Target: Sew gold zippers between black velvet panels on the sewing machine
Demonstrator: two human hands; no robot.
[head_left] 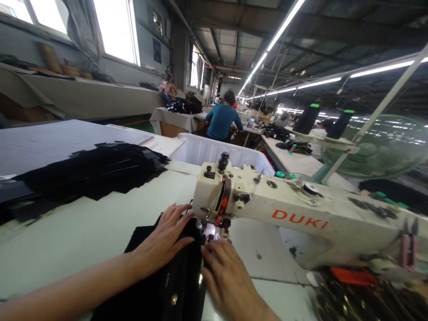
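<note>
As left fingers (183,221) splay on black fabric (150,285), right fingers (218,251) curl alongside; grip unclear.

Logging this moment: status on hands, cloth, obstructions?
Left hand open on cloth; right hand at its right edge. Cloth reaches machine head. Machine head close ahead of both hands.

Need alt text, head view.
A person's left hand lies on black fabric, the right hand at its edge, at a cream DUKI sewing machine. A pile of black pieces lies left; a person in teal faces away beyond.
</note>
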